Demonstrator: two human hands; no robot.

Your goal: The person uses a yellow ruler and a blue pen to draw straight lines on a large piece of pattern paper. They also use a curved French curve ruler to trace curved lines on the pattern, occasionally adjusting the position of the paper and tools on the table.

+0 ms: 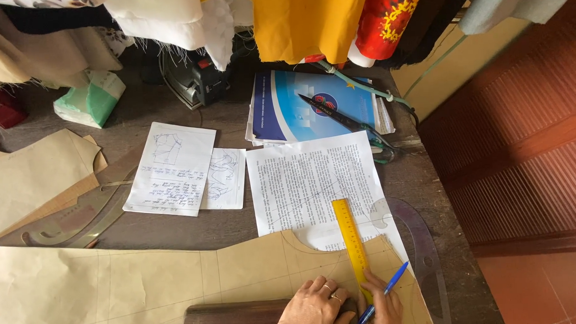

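Yellow ruler (pixel 351 243) lies slanted on the brown pattern paper (pixel 145 282) near the front of the counter (pixel 226 225), and the left hand (pixel 315 305) presses its lower end with flat, spread fingers while the right hand (pixel 385 305) pinches a blue pen (pixel 387 291) just beside the ruler's edge. I think the ruler can slip if this pressure at one end is weak, because its far end is free, and then the line goes crooked. The paper can also shift, since only the dark wood block (pixel 236 318) and the hands weigh it down.

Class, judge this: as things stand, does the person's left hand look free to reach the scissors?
Probably not at once: the left hand presses the yellow ruler, and the scissors lie far across the printed sheet.
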